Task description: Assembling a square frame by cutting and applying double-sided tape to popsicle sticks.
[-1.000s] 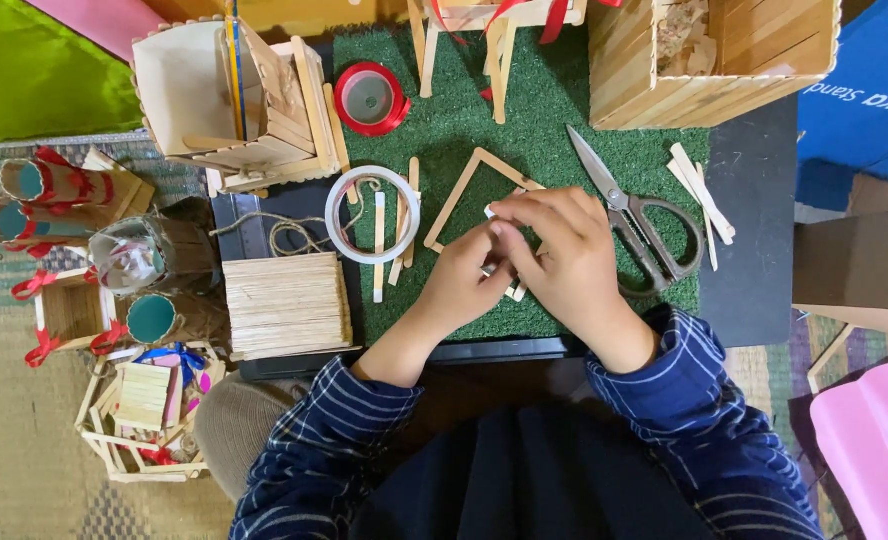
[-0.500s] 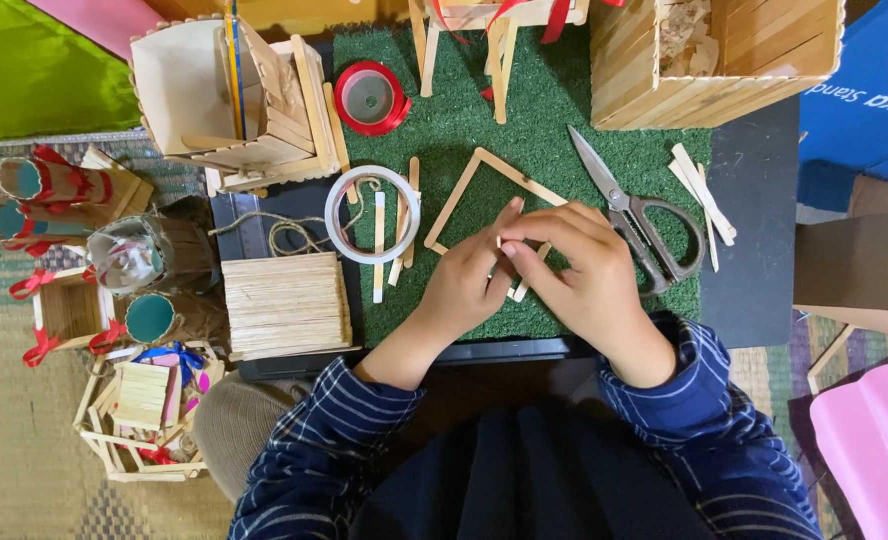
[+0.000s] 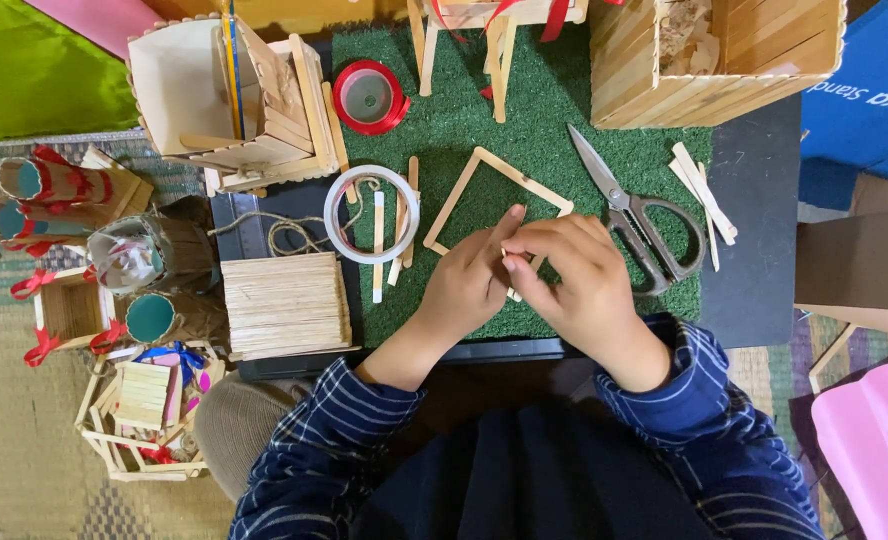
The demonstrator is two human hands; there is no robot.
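My left hand [image 3: 472, 280] and my right hand [image 3: 576, 280] meet over a green turf mat [image 3: 564, 120]. Between their fingertips they pinch a small piece of wooden stick [image 3: 509, 262]. Just beyond my fingers lies a square frame of wooden sticks [image 3: 464, 190], partly hidden by my hands. Grey-handled scissors [image 3: 629, 215] lie shut to the right of my right hand. Left of my left hand sits a clear tape ring [image 3: 371, 213] with loose sticks and a coil of twine [image 3: 289, 235].
A flat panel of sticks [image 3: 284, 303] lies at left. Stick-built houses [image 3: 234, 95] and a stick box [image 3: 714, 55] stand at the back, with a red tape roll [image 3: 369, 97]. Small decorated stick crafts [image 3: 74, 250] crowd the left floor. Loose sticks [image 3: 704, 195] lie at right.
Both hands have drifted slightly toward me and to the right while their fingers keep working the small stick piece. Everything else is where it was.
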